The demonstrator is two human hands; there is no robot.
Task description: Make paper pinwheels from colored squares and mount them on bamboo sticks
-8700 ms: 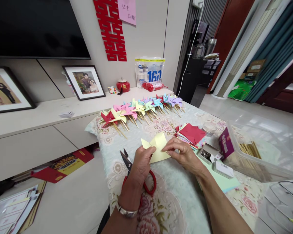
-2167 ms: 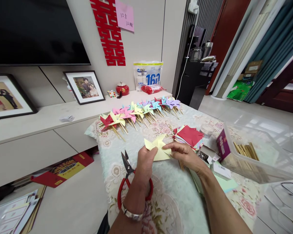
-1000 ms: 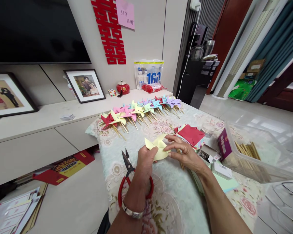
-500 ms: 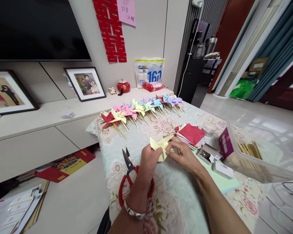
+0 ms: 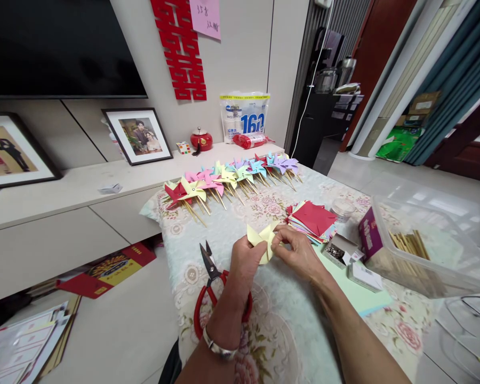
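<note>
On the counter's [image 5: 292, 320] near half lie red-handled scissors [image 5: 211, 271]. Just beyond, left hand [image 5: 243, 261] and right hand [image 5: 298, 253] each have a pinch grip on a yellow paper pinwheel [image 5: 264, 234]. Farther: paper squares stack [image 5: 314, 217], then stick-mounted pinwheels [image 5: 226, 176].

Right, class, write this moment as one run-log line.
left grip: holding yellow paper | right grip: pinching same paper's right side | scissors: lying on tablecloth | pinwheels: laid along far side

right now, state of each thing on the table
Yellow paper: partly folded, in left hand and right hand
Scissors: blades apart
Pinwheels: assembled
Paper squares: stacked
Green paper: flat
Box of metal bits: open
White box: can't tell
Plastic tub: open, sticks inside
Round container: can't tell
</note>
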